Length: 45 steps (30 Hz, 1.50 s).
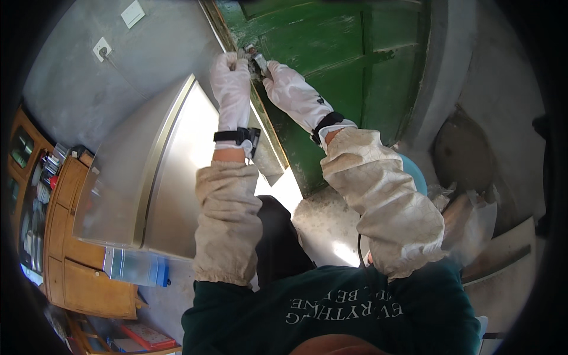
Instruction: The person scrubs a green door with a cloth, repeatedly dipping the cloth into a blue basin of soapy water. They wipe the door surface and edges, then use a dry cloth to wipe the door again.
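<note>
A green wooden door point(328, 35) with worn paint stands in front of me, and bright light shows along its left edge. Near that edge a metal latch or handle point(260, 61) is fixed to the door. My right hand point(290, 86), in a pale glove, has its thumb and fingers on the lower end of this metal piece. Just left of it my left hand point(230, 77), also gloved, is raised at the wooden door edge point(268, 120). Its fingers are curled, and I cannot see whether they hold anything. Both wrists wear black straps.
A pale refrigerator-like cabinet point(133, 159) stands close on my left, before a wooden cupboard point(66, 239). A plugged-in wall socket point(103, 49) sits above. To my right are a light-blue round basin point(413, 173), plastic bags point(472, 215) and a dark round lid-like object point(463, 153).
</note>
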Available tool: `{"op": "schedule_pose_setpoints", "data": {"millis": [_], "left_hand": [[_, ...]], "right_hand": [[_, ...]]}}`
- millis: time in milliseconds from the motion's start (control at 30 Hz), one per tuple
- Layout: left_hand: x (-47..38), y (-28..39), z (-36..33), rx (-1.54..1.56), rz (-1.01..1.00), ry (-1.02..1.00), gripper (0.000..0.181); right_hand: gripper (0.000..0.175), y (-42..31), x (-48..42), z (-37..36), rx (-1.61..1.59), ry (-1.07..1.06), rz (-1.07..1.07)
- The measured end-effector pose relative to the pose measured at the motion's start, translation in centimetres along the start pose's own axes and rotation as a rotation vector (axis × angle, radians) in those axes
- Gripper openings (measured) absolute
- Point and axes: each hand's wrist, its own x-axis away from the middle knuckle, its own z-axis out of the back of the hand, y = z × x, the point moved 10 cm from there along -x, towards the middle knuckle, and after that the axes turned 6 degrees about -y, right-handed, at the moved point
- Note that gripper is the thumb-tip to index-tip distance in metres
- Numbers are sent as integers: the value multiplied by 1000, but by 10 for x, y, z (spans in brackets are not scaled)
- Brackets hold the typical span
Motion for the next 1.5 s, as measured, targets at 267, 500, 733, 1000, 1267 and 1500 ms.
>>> {"op": "schedule_pose_setpoints", "data": {"millis": [267,500,733,1000,1267,1500], "left_hand": [[-2,-20,-3,191,119,-16,12],[-41,3,9,133,-70,35,14],[11,-42,-14,238,126,6,12],[-40,21,13,190,21,19,13],[27,1,-4,-72,-6,37,22],[-2,-1,0,-58,-58,-32,14]], "right_hand": [[24,-1,-1,-1,15,30,35],[25,2,-2,-3,45,16,22],[23,5,-1,-3,-1,32,16],[21,2,-3,-2,-4,12,37],[19,1,-1,-2,-5,35,47],[15,1,0,-1,24,73,41]]}}
